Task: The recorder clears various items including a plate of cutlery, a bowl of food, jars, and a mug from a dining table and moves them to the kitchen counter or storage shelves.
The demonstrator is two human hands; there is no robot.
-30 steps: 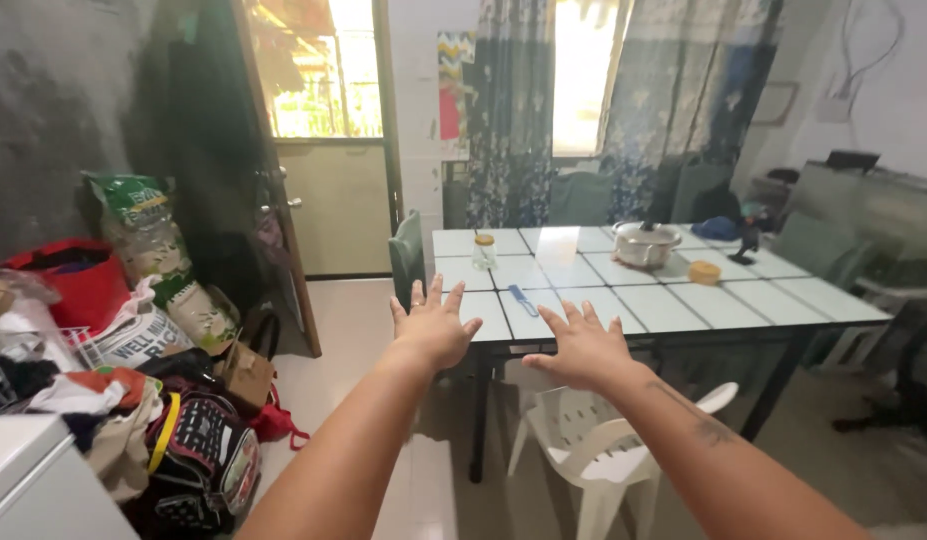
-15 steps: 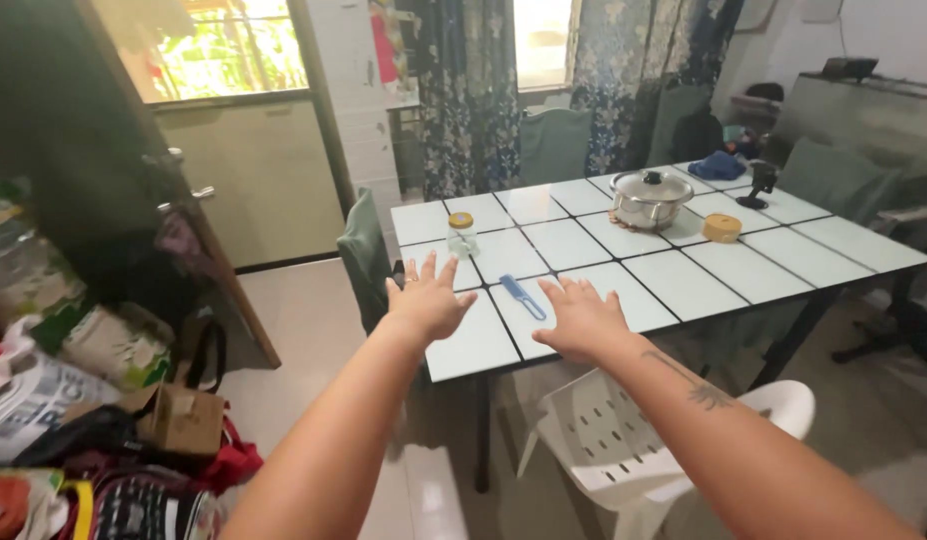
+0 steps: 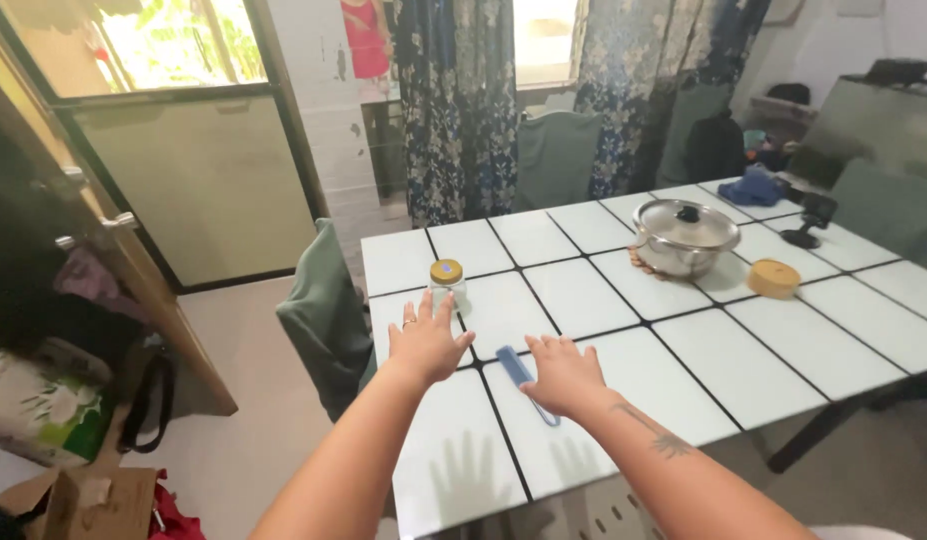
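Observation:
Both my hands hover palm-down over the near left part of a white tiled table (image 3: 783,340), fingers spread and holding nothing. My left hand (image 3: 426,340) is just in front of a small clear glass jar with a yellow lid (image 3: 446,283). My right hand (image 3: 561,372) is over a flat blue plastic tool (image 3: 516,368) that lies on the table, and covers part of it. Shadows of both hands fall on the tiles below.
A lidded steel pot (image 3: 685,235) and a round yellow container (image 3: 774,278) stand farther right on the table. A green-covered chair (image 3: 328,315) is at the table's left end, another (image 3: 555,158) behind it. A door (image 3: 73,250) and bags (image 3: 43,420) are left.
The view has come closer to the table. Both hands now hover over the tabletop, the right one above the blue tool, the left one near the jar.

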